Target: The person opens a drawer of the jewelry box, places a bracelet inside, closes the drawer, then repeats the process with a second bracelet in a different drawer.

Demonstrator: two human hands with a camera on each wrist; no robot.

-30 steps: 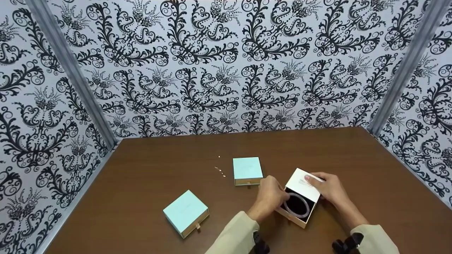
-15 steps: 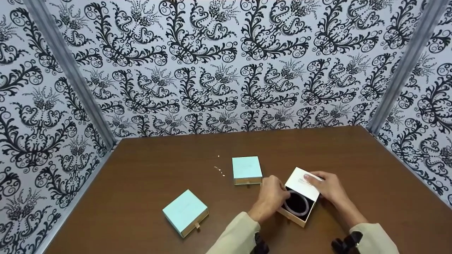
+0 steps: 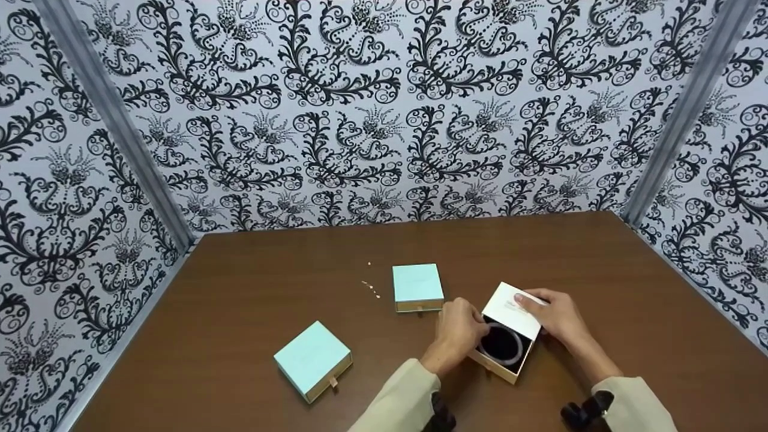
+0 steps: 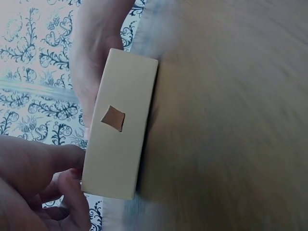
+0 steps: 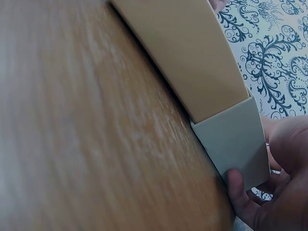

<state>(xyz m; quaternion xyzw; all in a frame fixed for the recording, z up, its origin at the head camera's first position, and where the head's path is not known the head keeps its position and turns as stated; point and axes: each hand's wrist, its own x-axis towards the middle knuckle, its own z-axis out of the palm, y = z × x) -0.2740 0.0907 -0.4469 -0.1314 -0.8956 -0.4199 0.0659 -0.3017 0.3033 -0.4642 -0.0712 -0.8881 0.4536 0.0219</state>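
A white jewellery box (image 3: pixel 511 311) lies on the table, its cream drawer (image 3: pixel 495 367) pulled partway out toward the person. Inside on black lining sits a pale, greyish round bangle (image 3: pixel 519 348). My right hand (image 3: pixel 561 315) grips the box's white sleeve, thumb on top and a finger against the side; the right wrist view shows a fingertip (image 5: pixel 235 180) low on the sleeve (image 5: pixel 236 139). With curled fingers, my left hand (image 3: pixel 459 329) pinches the bangle's upper left edge. In the left wrist view the drawer front (image 4: pixel 120 149) with its brown ribbon tab (image 4: pixel 114 119) faces me.
One mint-green box (image 3: pixel 417 283) stands behind my left hand, and another mint-green box (image 3: pixel 313 355) sits to the left, each with a drawer tab. Small pale crumbs (image 3: pixel 372 289) lie near the first. Patterned panels (image 3: pixel 336 150) wall the brown table (image 3: pixel 252 282).
The whole head view has shifted slightly, moving everything a little left and up. Both hands keep their places on the bangle and the white box.
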